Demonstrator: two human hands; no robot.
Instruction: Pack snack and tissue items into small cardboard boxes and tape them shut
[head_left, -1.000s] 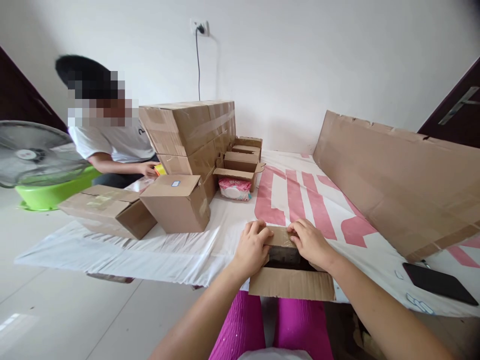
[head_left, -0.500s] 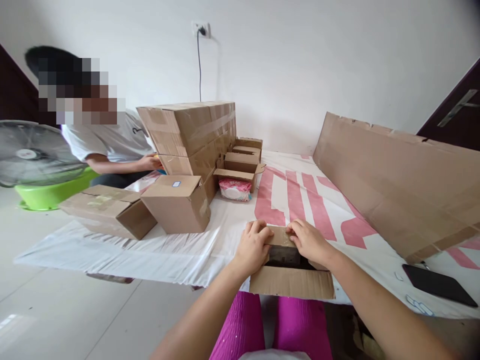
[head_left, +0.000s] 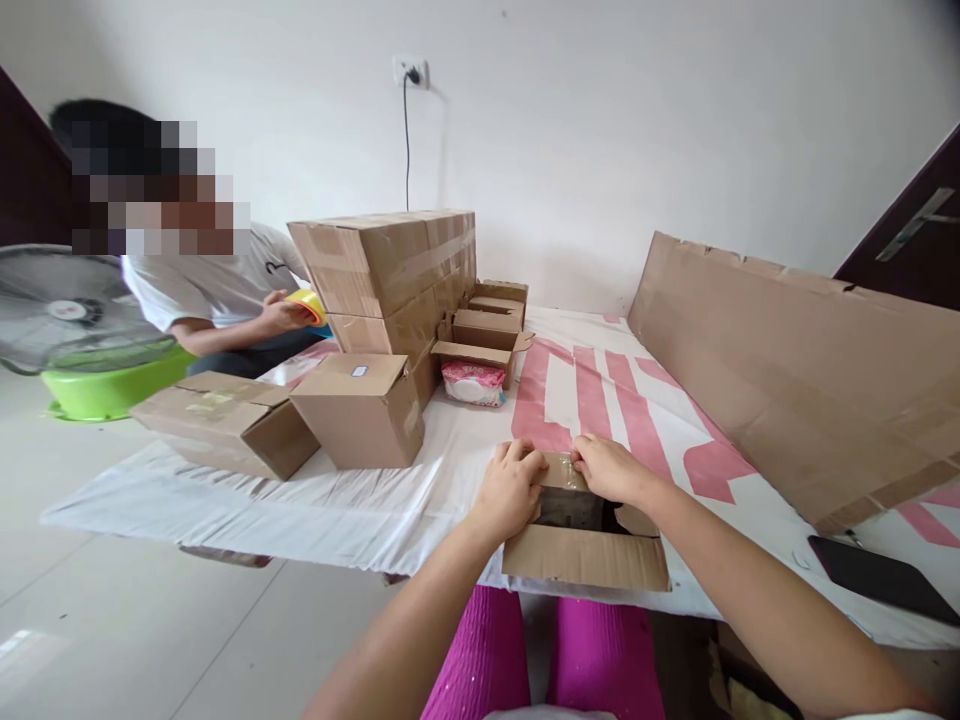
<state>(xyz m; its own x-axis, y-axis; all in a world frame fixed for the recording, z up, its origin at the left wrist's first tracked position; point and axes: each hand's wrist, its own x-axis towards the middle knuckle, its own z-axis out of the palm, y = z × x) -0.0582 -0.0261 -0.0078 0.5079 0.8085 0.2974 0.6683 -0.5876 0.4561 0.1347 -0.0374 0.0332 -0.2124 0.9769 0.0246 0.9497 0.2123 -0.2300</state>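
**Two-handed work, seen from the head**

One cloth-covered table (head_left: pixel 300 520) extends beyond both hands. One cardboard sheet (head_left: pixel 787 380) stands on edge, ahead and right of the right hand (head_left: pixel 609 468). One stack of taped boxes (head_left: pixel 409 275), at least two layers high but not fully countable, rises ahead and left of the left hand (head_left: pixel 510 490). One co-worker (head_left: pixel 217 285) sits past it, farther left. Two boxes with tops down, a longer one (head_left: pixel 210 430) and a taller one (head_left: pixel 356 415), rest left of the left hand. Ahead of that hand, along the stack's foot, stand at least two small cartons (head_left: pixel 476 353) with open tops.

One open box (head_left: pixel 589 560), the object being worked on, lies between and just below the hands. On its far flap (head_left: pixel 561 470), the left fingers bend over the left end (whether the thumb closes beneath cannot be told); the right thumb and fingers are pinched together on the right end. The step in hand is judged to be steadying this flap; any next move would call for light, even pressure from both hands.

Smallest items: one black tablet (head_left: pixel 881 578), right of the right hand; one pink packet (head_left: pixel 474 385), ahead of the left; one yellow roll (head_left: pixel 309 303), in the co-worker's grasp.
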